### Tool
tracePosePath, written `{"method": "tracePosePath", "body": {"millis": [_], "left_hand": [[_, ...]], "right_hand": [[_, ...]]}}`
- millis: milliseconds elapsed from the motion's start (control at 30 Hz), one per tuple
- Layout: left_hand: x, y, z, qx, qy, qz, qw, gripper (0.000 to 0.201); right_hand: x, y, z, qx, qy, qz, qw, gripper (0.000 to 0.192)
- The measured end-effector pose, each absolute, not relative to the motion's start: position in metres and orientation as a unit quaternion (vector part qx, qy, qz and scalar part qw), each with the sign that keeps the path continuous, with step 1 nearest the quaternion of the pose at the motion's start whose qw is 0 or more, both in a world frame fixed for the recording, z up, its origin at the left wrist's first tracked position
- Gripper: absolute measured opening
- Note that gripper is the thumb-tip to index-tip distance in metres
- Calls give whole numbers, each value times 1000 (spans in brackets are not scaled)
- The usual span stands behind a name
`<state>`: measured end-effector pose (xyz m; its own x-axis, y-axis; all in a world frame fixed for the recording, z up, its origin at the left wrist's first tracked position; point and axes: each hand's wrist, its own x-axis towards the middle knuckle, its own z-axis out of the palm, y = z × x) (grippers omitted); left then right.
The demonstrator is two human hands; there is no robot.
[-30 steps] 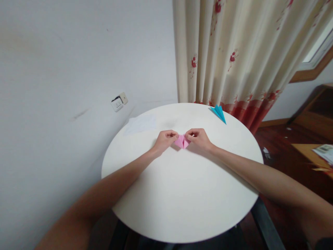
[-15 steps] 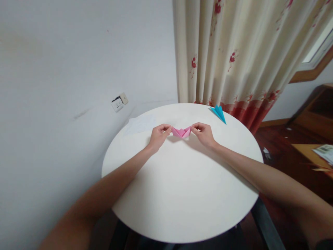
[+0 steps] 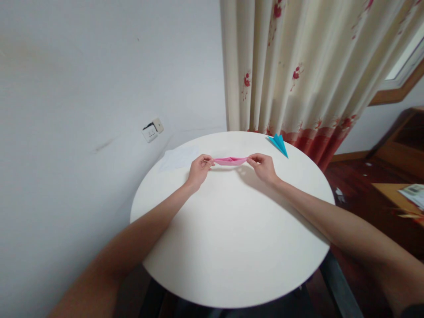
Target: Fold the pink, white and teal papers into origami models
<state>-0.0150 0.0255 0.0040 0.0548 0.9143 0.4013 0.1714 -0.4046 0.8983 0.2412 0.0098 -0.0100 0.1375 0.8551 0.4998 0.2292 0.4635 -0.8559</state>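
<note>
Fingers (image 3: pixel 208 161) hide both pink paper (image 3: pixel 230 161) ends.

Bare table (image 3: pixel 232 238) nearside; blue paper plane (image 3: pixel 278 144) obstructs far-right.

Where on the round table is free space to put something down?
The near half of the round table, between the forearms, is bare. The right side below the blue paper plane is free too. The far side is crowded: left hand, right hand, pink paper, white sheet.
</note>
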Motion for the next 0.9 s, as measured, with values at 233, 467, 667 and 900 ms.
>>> {"method": "tracePosePath", "body": {"millis": [233,467,667,900], "left_hand": [[-17,27,1,633,430,538,353,35],[-18,31,-11,642,445,475,405,41],[-18,33,-16,653,436,446,430,45],[-14,27,-14,673,439,421,421,42]], "right_hand": [[241,9,-9,-442,-620,256,596,23],[237,2,-11,-455,-686,234,517,20],[236,1,-17,-468,-728,238,442,18],[234,-10,-10,-478,-775,152,385,17]]}}
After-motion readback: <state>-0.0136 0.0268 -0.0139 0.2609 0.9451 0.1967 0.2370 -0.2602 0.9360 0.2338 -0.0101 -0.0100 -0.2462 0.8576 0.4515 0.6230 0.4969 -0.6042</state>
